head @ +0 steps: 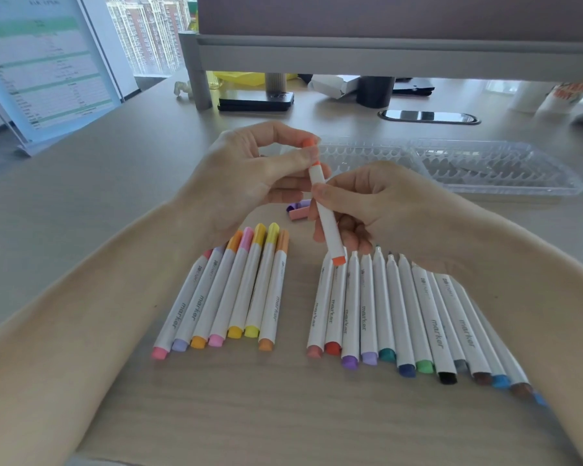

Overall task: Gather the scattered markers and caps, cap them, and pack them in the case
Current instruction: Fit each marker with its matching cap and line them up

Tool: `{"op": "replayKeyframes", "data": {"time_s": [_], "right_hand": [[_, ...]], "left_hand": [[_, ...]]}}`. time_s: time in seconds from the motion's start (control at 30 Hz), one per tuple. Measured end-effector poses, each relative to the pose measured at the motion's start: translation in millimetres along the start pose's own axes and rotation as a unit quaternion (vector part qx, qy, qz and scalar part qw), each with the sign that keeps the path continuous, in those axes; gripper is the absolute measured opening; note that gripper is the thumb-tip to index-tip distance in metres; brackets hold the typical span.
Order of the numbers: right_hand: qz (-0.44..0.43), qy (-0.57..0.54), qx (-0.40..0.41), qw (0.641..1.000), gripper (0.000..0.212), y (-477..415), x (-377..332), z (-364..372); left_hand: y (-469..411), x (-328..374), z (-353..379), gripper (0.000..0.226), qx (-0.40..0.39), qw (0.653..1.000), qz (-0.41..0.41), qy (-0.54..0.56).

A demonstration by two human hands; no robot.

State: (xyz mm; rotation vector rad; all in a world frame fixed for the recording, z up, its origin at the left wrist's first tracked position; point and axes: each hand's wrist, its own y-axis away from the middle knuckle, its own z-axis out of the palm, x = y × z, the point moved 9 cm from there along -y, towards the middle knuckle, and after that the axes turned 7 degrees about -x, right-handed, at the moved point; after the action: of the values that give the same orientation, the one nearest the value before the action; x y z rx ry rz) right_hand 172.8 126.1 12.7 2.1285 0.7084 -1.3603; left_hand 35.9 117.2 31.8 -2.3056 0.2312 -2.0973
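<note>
- The right hand (384, 210) gripped the orange marker (327, 220) by the middle of its white barrel, the fingers (347, 230) curled around it and the thumb on top; the marker was held above the worktop (115, 196), nearly upright and a little tilted
- The left hand (249, 176) pinched the orange cap (309, 143) between thumb and forefinger, right at the tip end of the marker; I could not tell if the cap was already pushed home
- A row of capped markers (236, 290) lay side by side on the left, and a longer row of uncapped markers (401, 307) lay on the right, under the right wrist
- A purple cap (295, 206) and a pink cap (299, 214) lay loose and touching each other, just behind the hands
- The clear plastic case (485, 166) lay open further back, with no marker visible inside
- In my judgement the marker was light and stiff, with a smooth barrel that could slip, so the mid-barrel hold seemed right; the cap was small and easy to drop, so it was best pinched at its sides and pushed straight along the barrel until it sat firmly
- The felt tips looked soft and could stain, so they were better not touched
</note>
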Motion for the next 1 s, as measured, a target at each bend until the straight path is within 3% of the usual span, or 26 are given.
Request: {"op": "replayKeyframes", "data": {"time_s": [0.23, 0.37, 0.47, 0.83, 0.9, 1.0], "right_hand": [[0.015, -0.012, -0.009, 1.0, 0.045, 0, 0, 2], [0.048, -0.007, 0.061, 0.997, 0.047, 0, 7, -16], [0.053, 0.022, 0.093, 0.994, 0.043, -1, 10, -23], [0.032, 0.139, 0.15, 0.978, 0.036, 0, 6, -37], [0.031, 0.144, 0.156, 0.977, 0.036, 1, 4, -39], [0.035, 0.138, 0.16, 0.977, 0.036, 1, 4, -40]], "left_hand": [[2, 11, -2, 0.019, 0.013, 0.988, 0.011, -0.153], [5, 22, -7, 0.006, 0.039, 0.956, 0.044, -0.287], [6, 19, 5, 0.006, 0.0, 0.929, 0.048, -0.367], [7, 7, 25, 0.013, -0.04, 0.841, 0.071, -0.535], [9, 11, 28, 0.011, -0.046, 0.847, 0.075, -0.525], [13, 13, 38, 0.03, -0.088, 0.877, 0.038, -0.47]]}}
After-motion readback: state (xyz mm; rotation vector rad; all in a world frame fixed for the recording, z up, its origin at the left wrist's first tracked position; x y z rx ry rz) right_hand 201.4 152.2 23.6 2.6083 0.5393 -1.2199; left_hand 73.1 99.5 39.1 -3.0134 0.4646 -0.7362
